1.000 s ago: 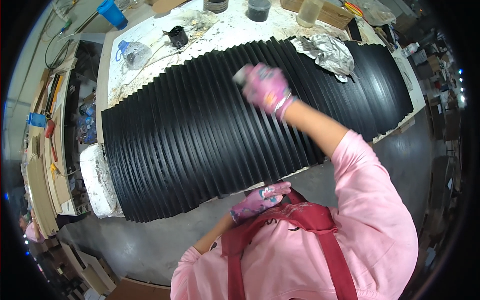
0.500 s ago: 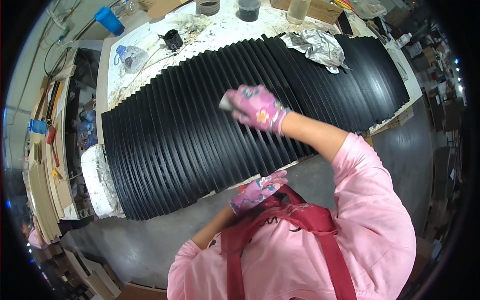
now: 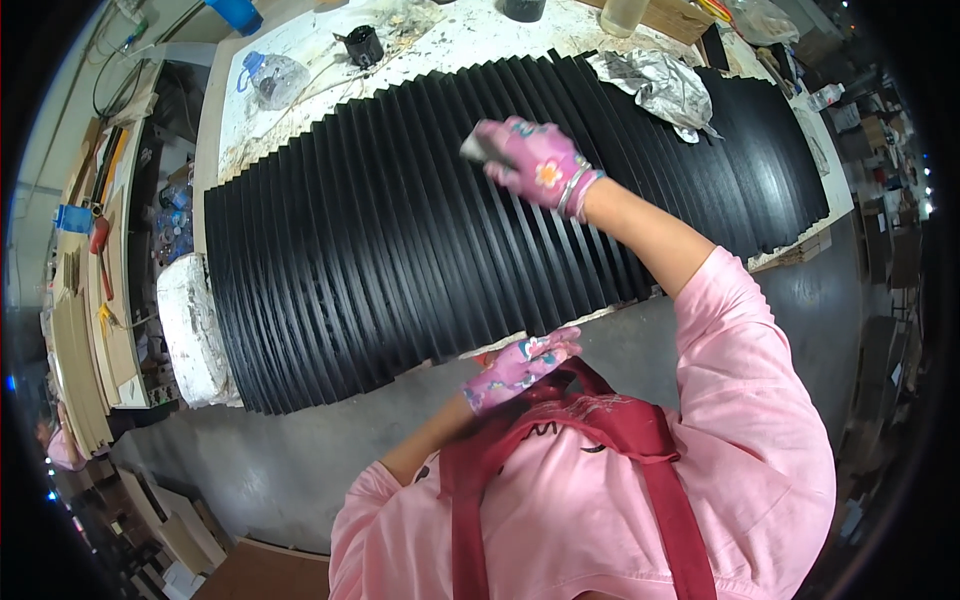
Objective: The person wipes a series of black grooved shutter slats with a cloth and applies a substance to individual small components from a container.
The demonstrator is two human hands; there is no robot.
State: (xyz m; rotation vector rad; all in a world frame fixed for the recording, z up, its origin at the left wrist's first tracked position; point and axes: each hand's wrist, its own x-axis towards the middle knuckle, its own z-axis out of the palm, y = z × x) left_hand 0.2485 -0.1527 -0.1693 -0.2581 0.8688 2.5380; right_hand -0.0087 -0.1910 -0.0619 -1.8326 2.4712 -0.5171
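My right hand (image 3: 540,165), in a pink flowered glove, grips a small whitish pad (image 3: 476,146) against or just over a row of long black strips (image 3: 400,230). The strips lie side by side across the table, their edges stepped, with a sheen on several. I cannot make out what the pad is made of. My left hand (image 3: 525,368), gloved alike, is close to my body by the strips' near edge. Its fingers are stretched out and hold nothing visible. A crumpled silvery sheet (image 3: 660,90) rests on the strips at the right.
Behind the strips, the stained white table (image 3: 310,40) bears a clear jug with a blue handle (image 3: 272,80) and a small black cup (image 3: 362,46). A white wrapped block (image 3: 190,335) sits at the left end. Shelving with a red-handled tool (image 3: 100,240) stands left.
My right hand has moved farther from me along the strips with the pad. My left hand stays nearly in place. The whole view has shifted slightly.
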